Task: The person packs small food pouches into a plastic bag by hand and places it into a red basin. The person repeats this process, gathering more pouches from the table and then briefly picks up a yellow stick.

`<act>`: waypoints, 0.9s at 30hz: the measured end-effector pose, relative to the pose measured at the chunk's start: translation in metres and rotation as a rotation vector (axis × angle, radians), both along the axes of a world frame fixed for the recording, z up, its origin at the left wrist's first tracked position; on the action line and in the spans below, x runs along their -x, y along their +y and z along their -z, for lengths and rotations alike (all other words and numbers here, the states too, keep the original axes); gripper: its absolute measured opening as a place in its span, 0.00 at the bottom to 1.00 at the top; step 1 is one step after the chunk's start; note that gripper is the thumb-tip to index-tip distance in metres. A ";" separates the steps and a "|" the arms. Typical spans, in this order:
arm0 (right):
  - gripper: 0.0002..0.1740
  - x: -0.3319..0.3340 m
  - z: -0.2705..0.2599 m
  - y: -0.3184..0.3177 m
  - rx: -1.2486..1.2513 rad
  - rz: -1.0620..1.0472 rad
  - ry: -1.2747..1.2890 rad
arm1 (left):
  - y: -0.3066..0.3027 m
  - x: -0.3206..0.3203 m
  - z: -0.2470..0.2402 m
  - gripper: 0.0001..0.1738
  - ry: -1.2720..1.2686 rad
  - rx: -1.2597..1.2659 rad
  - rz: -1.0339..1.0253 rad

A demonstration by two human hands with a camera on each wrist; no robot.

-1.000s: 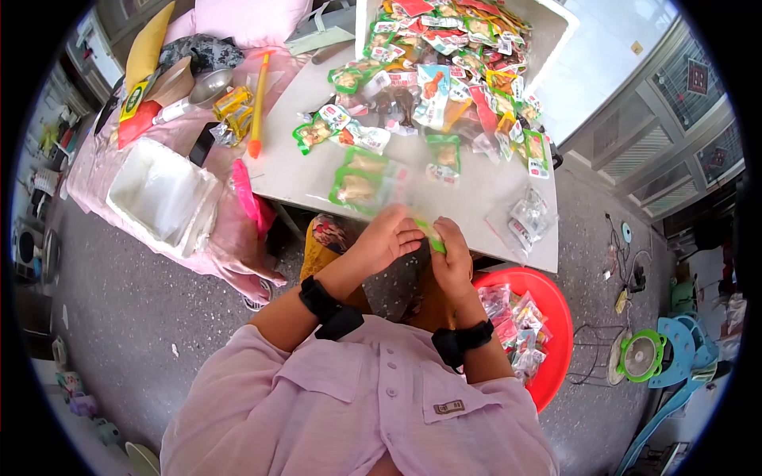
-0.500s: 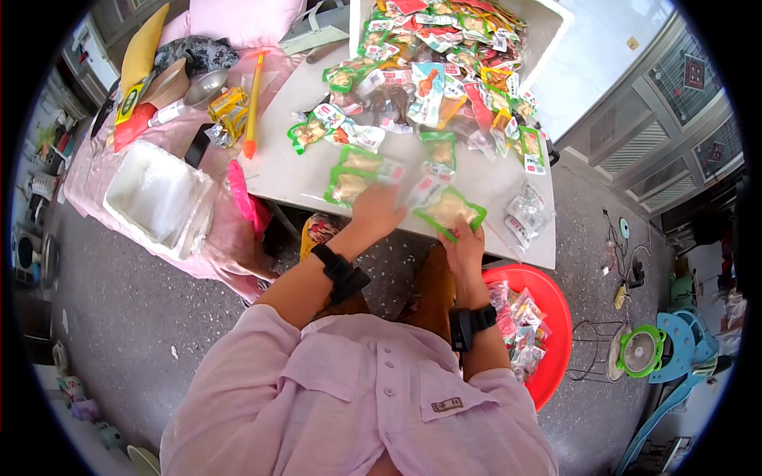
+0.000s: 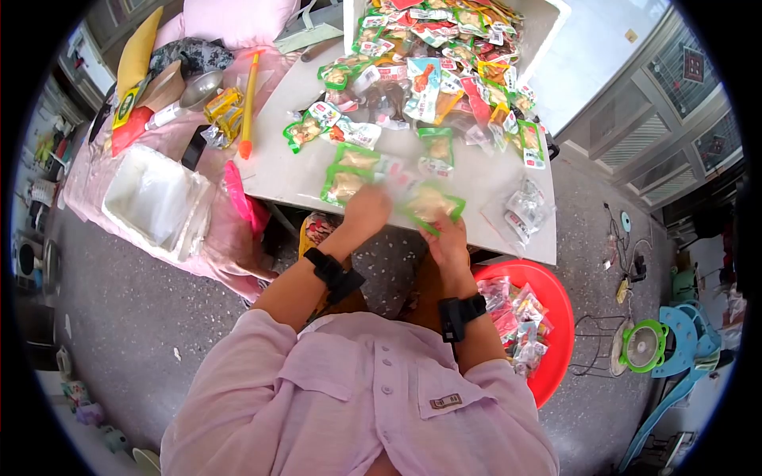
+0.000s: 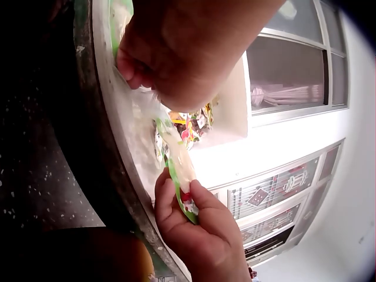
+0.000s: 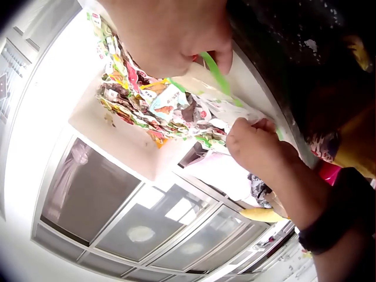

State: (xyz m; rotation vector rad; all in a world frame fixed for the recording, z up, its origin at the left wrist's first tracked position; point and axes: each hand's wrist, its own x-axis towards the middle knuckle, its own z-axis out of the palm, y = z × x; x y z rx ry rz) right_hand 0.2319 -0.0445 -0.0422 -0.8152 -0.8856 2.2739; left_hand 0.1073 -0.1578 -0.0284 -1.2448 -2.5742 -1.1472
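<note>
Near the table's front edge, my right hand [image 3: 450, 244] pinches the end of a green-edged plastic food pouch [image 3: 430, 204] with pale contents. My left hand [image 3: 367, 210], blurred in the head view, has its fingers curled on the pouch's clear end; in the right wrist view this left hand [image 5: 258, 144] grips the film. Stretched between both hands, the pouch [image 4: 179, 155] shows edge-on in the left wrist view. Two similar pouches [image 3: 346, 185] lie flat just beyond my left hand, and another pouch [image 3: 436, 151] lies behind the held one.
A white foam box [image 3: 548, 36] full of packets stands at the table's back, with more packets spilled before it. Clear packets [image 3: 525, 210] lie at the right. A red basin [image 3: 559, 317] of packets sits below right; a white foam tray [image 3: 151, 198] stands left.
The pouch, first edge-on between my hands, was turned flat over the table edge. My left hand moved left and forward onto its clear end; both hands then shifted slightly left with it.
</note>
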 end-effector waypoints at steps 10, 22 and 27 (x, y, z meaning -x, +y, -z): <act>0.09 0.033 -0.004 -0.018 0.036 -0.088 0.061 | -0.008 -0.015 -0.005 0.04 0.208 0.016 0.035; 0.06 0.033 -0.008 -0.009 -0.347 -0.422 -0.346 | -0.019 -0.023 -0.001 0.05 0.350 -0.020 0.084; 0.10 0.039 0.005 -0.010 -0.429 -0.360 -0.359 | -0.023 -0.024 -0.003 0.05 0.343 -0.046 0.089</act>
